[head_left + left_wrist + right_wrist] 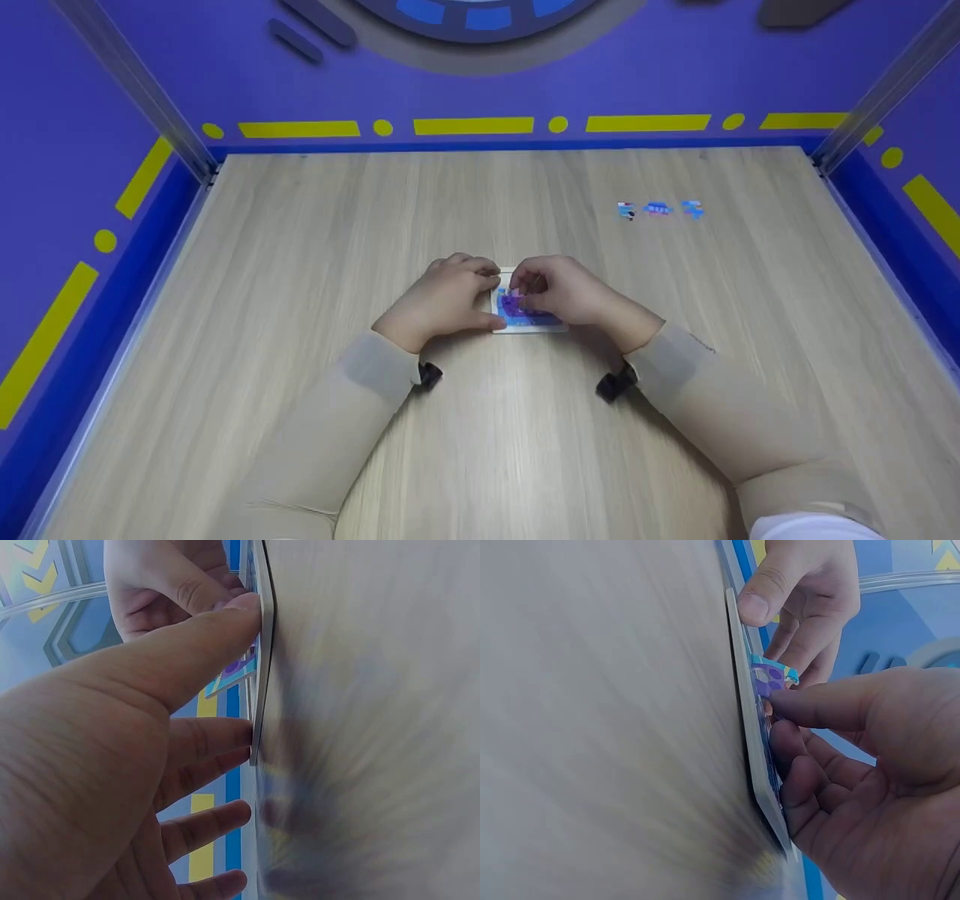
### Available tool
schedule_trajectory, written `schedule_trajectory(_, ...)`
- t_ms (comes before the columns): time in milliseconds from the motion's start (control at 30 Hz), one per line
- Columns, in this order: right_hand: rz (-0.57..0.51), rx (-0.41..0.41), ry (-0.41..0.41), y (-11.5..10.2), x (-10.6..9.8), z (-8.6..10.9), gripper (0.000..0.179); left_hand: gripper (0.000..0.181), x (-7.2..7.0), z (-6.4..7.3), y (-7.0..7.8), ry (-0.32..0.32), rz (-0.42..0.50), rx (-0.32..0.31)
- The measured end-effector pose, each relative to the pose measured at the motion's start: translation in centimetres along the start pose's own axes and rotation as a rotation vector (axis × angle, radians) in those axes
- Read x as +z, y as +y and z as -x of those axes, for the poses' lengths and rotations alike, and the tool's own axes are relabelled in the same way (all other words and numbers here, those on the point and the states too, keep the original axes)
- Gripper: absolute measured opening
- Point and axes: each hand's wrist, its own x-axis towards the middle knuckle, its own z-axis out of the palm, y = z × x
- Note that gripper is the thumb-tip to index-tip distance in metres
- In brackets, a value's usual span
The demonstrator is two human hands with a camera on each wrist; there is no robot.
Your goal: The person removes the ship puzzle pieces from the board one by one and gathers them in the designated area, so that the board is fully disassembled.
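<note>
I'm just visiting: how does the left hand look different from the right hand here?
The left hand touches the edge of the board, while the right hand works over its face.
The left hand's fingers are fairly straight and spread; the right hand's are curled.
The left hand lifts no piece, whereas the right hand pinches a tilted purple piece.
Both are bare and at the same board.

Wood-grain table (480, 450), purple walls (675, 71), yellow dashes (473, 127), seemingly metal posts (137, 82)
</note>
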Motion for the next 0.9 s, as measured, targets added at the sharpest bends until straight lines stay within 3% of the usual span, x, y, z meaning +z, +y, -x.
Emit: schedule_trajectory(900, 0.048, 0.02, 0.032, 0.29, -0.04, -0.15, 0.021, 0.081, 0.0, -0.01, 0.01, 0.027, -0.024, 0.004)
